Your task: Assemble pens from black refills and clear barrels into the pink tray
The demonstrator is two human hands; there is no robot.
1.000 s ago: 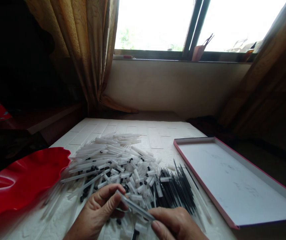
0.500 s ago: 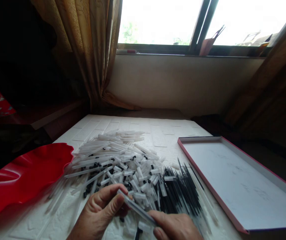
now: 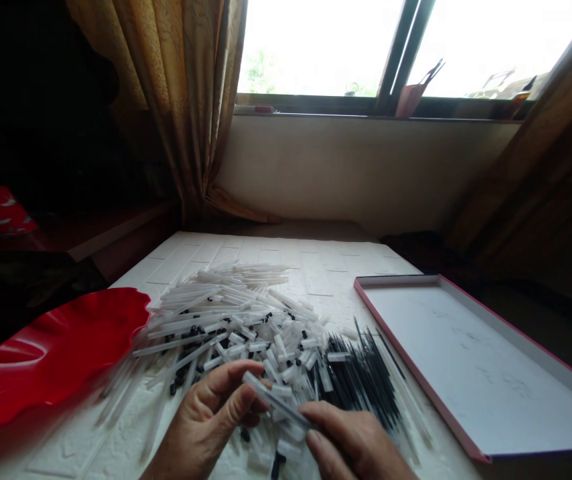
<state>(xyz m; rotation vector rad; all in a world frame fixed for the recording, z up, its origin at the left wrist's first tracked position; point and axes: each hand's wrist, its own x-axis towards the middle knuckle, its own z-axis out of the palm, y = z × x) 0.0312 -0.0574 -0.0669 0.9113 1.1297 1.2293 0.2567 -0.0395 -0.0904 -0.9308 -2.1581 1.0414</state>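
Observation:
My right hand (image 3: pixel 353 437) pinches the lower end of a clear plastic pen barrel (image 3: pixel 279 402) between thumb and forefinger. The tube slants up to the left. My left hand (image 3: pixel 219 407) curls its thumb and fingers about the upper end; its grip looks loose. Below and beyond my hands lies a heap of short translucent pen caps (image 3: pixel 280 347) mixed with small black plugs (image 3: pixel 196 330). Long clear barrels (image 3: pixel 236 277) are piled behind them. Thin black pen refills (image 3: pixel 366 380) lie in a bundle just beyond my right hand.
A red scalloped bowl (image 3: pixel 61 347) sits at the left of the white brick-patterned table (image 3: pixel 326 257). At the right lies a shallow white tray with a pink rim (image 3: pixel 416 367). Behind are a wall, a curtain (image 3: pixel 191 100) and a window (image 3: pixel 316 47).
My left fingers have loosened a little and their tips have shifted slightly around the barrel's upper end. My right hand keeps its pinch, a bit higher in view. The heaps look unchanged.

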